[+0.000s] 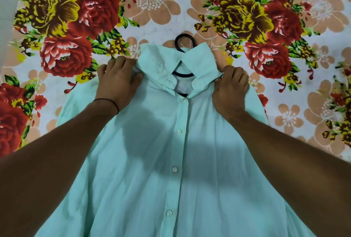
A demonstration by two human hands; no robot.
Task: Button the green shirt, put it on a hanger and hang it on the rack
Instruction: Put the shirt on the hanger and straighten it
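A pale green shirt (171, 161) lies face up on a flowered bedsheet, its front buttoned down the placket with several white buttons showing. A black hanger (180, 44) sits inside it; its hook sticks out above the collar and part of its bar shows in the open neck. My left hand (118, 81) grips the shirt's left shoulder beside the collar, fingers curled into the cloth. At the other side of the collar, my right hand (230, 88) pinches the right shoulder fabric. Both forearms reach over the shirt body.
The flowered bedsheet (266, 18) with big red, yellow and peach blooms covers the whole surface around the shirt. A pale wall or edge (7, 9) runs along the far left. No rack is in view.
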